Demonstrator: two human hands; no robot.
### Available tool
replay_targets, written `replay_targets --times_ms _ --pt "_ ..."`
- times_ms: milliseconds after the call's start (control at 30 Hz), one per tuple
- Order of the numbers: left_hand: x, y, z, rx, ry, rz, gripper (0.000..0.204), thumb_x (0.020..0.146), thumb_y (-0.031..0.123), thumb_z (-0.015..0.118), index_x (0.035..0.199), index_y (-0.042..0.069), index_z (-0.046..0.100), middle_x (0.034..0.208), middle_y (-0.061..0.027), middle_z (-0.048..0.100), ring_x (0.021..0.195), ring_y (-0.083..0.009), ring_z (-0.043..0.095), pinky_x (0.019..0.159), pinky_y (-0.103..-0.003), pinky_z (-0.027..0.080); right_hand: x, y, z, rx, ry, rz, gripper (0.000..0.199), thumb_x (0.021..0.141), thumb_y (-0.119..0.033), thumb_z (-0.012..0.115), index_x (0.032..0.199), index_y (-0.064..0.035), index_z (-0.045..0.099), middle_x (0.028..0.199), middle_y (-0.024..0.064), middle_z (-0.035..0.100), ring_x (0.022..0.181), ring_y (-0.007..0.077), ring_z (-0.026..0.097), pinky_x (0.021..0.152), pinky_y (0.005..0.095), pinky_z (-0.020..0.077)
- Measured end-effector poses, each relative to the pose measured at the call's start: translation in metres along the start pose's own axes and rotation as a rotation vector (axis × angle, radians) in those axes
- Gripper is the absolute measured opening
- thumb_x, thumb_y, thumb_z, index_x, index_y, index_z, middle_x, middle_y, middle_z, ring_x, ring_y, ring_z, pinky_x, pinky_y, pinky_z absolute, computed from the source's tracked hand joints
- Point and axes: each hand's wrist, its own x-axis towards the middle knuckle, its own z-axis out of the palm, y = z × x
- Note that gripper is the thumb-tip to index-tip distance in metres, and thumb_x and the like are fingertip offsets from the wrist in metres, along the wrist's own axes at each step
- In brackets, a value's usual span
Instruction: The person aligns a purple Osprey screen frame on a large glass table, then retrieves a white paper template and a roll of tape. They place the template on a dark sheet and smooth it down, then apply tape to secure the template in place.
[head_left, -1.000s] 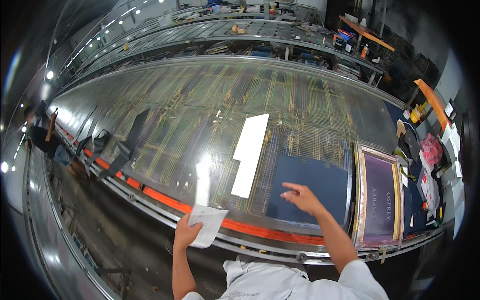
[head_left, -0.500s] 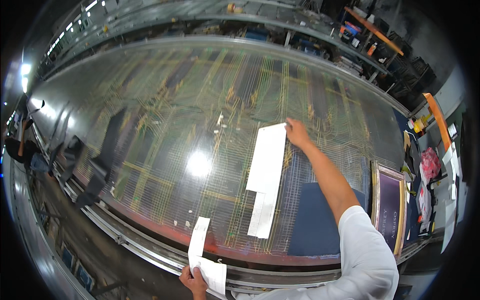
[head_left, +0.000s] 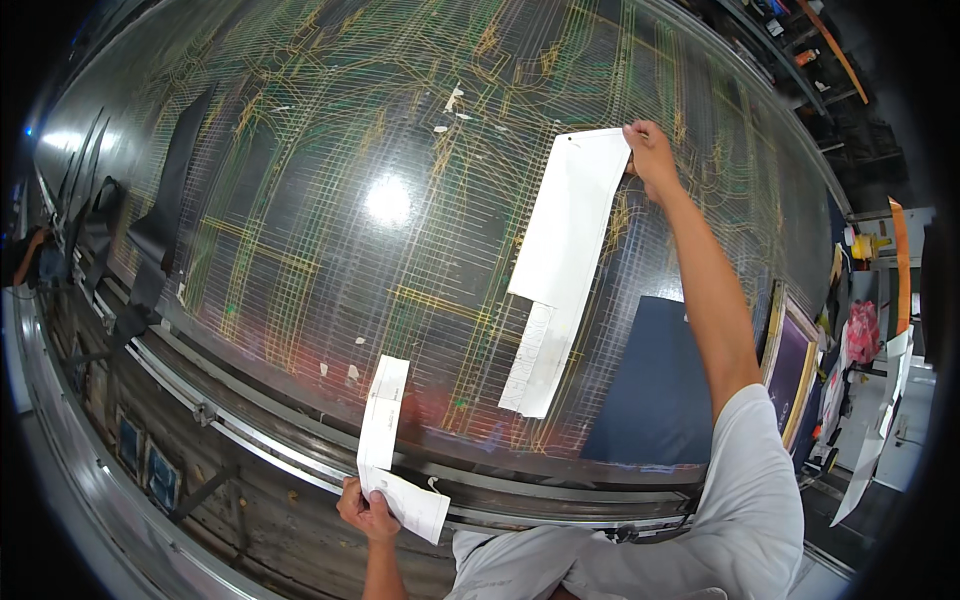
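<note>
My right hand (head_left: 652, 160) pinches the upper right corner of a long, stepped white card piece (head_left: 570, 220) with a narrower lower part that bears pencil-like marks. It lies over the dark table top (head_left: 330, 300), which is covered in yellow, green and white lines. At the table's near edge my left hand (head_left: 366, 510) is closed on a smaller, angled white card piece (head_left: 382, 420), thumb on top. That piece's narrow end reaches over the table's reddish border. Right of the long piece lies a navy fabric panel (head_left: 650, 390).
A framed screen (head_left: 792, 370) leans at the right edge, near a pink plastic bag (head_left: 862, 330) and a yellow container (head_left: 868, 244). Dark fabric strips (head_left: 170, 200) lie on the left. A metal rail (head_left: 270, 430) runs along the near edge. Another person (head_left: 40, 258) is partly visible far left.
The view has tilted down, so the table and hands appear higher up. Both hands keep their grips on the same white card pieces, with little visible shift over the table.
</note>
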Motion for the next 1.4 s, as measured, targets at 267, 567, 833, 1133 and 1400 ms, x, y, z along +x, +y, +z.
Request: replay_targets --times_ms 267,567,833,1133,1400 --pt "-0.021 0.022 -0.030 0.029 -0.007 -0.091 0.042 0.086 0.036 0.065 0.084 -0.006 0.062 0.069 -0.0108 0.058 0.060 -0.0173 0.052 0.051 -0.031 0.038 -0.065 -0.017 -0.008 -0.185 -0.265 0.044 0.031 0.093 -0.015 0.069 0.120 0.0004 0.064 0.092 0.0052 0.069 0.072 0.0104 0.062 0.059 0.0251 0.0492" --pt "-0.036 0.015 -0.041 -0.058 -0.019 -0.060 0.031 0.089 0.024 0.066 0.087 -0.007 0.061 0.069 -0.0045 0.054 0.062 -0.0120 0.049 0.055 -0.029 0.038 -0.179 -0.135 -0.047 0.239 -0.086 -0.297 0.024 0.094 -0.009 0.069 0.116 0.0007 0.062 0.099 0.0092 0.070 0.082 0.0141 0.069 0.063 0.0278 0.0590" --pt "-0.051 0.034 -0.052 -0.166 -0.006 -0.103 0.026 0.092 0.019 0.065 0.091 -0.008 0.064 0.073 -0.0008 0.059 0.069 -0.0066 0.049 0.058 -0.025 0.040 -0.330 -0.145 -0.049 0.214 -0.421 -0.488 0.047 0.088 -0.004 0.073 0.132 -0.0021 0.057 0.117 0.0088 0.069 0.106 0.0184 0.066 0.096 0.0327 0.0530" --pt "-0.021 0.061 -0.076 -0.318 -0.436 -0.373 0.026 0.090 0.008 0.072 0.110 -0.005 0.063 0.096 -0.0032 0.066 0.084 -0.0092 0.059 0.077 -0.025 0.047 -0.346 -0.029 -0.033 0.099 -0.195 -0.381 0.027 0.095 -0.023 0.071 0.110 -0.0007 0.072 0.079 0.0040 0.071 0.067 0.0124 0.064 0.062 0.0295 0.0506" --pt "-0.077 0.184 -0.081 -0.039 -0.623 -0.301 0.058 0.090 0.007 0.068 0.143 -0.004 0.047 0.139 -0.0206 0.055 0.120 -0.0308 0.056 0.100 -0.043 0.048 -0.473 -0.164 -0.128 0.431 -0.137 -0.915 0.021 0.089 -0.013 0.074 0.107 -0.0037 0.069 0.089 0.0145 0.073 0.078 0.0231 0.073 0.068 0.0306 0.0519"
